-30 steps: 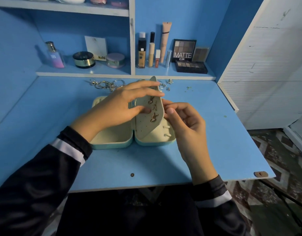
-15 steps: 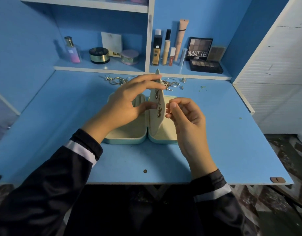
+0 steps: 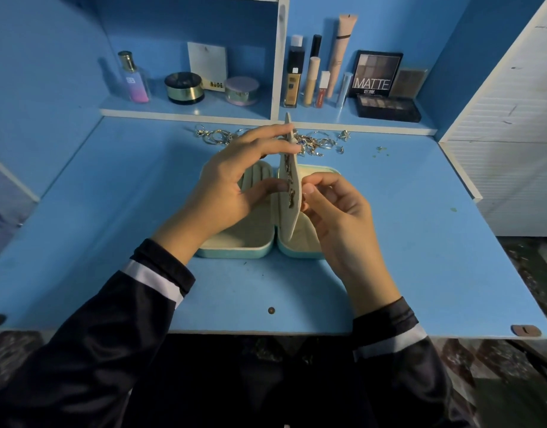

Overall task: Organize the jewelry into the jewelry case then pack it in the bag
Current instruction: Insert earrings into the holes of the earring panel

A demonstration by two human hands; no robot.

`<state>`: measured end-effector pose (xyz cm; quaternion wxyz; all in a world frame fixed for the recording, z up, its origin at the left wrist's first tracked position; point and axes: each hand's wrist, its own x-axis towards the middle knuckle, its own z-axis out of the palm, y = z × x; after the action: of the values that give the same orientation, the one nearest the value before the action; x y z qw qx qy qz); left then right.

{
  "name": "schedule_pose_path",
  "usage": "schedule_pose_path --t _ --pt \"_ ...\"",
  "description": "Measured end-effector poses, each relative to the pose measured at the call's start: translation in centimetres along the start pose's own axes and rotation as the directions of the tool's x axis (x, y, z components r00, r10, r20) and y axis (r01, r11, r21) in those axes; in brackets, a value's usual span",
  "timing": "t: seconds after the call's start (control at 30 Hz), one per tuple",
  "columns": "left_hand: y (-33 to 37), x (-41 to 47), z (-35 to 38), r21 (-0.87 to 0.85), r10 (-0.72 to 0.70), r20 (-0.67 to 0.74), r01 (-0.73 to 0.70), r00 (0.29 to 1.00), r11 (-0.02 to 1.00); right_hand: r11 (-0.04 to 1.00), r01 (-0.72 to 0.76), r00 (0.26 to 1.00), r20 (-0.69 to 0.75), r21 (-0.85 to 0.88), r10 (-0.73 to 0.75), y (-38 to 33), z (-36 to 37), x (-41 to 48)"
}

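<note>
A jewelry case (image 3: 235,250) is laid open on the blue desk (image 3: 420,257), right in the middle, with its two halves side by side. A pale flap (image 3: 292,217) is stood up from the join between the halves, almost straight. Only its thin edge and a bit of its left face can be seen. A few small gold earrings (image 3: 289,200) are pinned to that face.

The case is found under and between both hands. The left hand (image 3: 235,186) is reached over the left half of the case. The flap is held by it: the thumb is pressed on the left face, near the earrings, and the long fingers are stretched up to the top edge. The right hand (image 3: 337,217) is placed over the right half, just beside the flap. Its fingers are curled, and its thumb and first finger are brought together against the right side of the flap. It cannot be told if something tiny is pinched there.

More loose jewelry (image 3: 315,143), rings and hoops, is heaped on the desk behind the case, past the fingertips, and is not touched by either hand. Makeup (image 3: 311,81) is lined up on the shelf (image 3: 189,111) at the back.
</note>
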<state>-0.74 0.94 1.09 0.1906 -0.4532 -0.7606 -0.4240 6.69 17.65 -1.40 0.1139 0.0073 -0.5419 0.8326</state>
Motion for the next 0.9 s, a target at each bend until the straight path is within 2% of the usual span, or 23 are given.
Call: schedule_pose_path --t 0.37,0.9 --pt "-0.18 -0.13 0.19 -0.039 -0.004 -0.012 0.004 1.000 0.999 0.999 -0.035 0.997 0.073 0.041 0.032 0.08 0.00 0.19" --pt "-0.14 -0.17 0.31 -0.056 -0.015 -0.016 0.014 1.000 0.998 0.999 -0.043 0.996 0.081 0.027 0.041 0.21 0.14 0.33"
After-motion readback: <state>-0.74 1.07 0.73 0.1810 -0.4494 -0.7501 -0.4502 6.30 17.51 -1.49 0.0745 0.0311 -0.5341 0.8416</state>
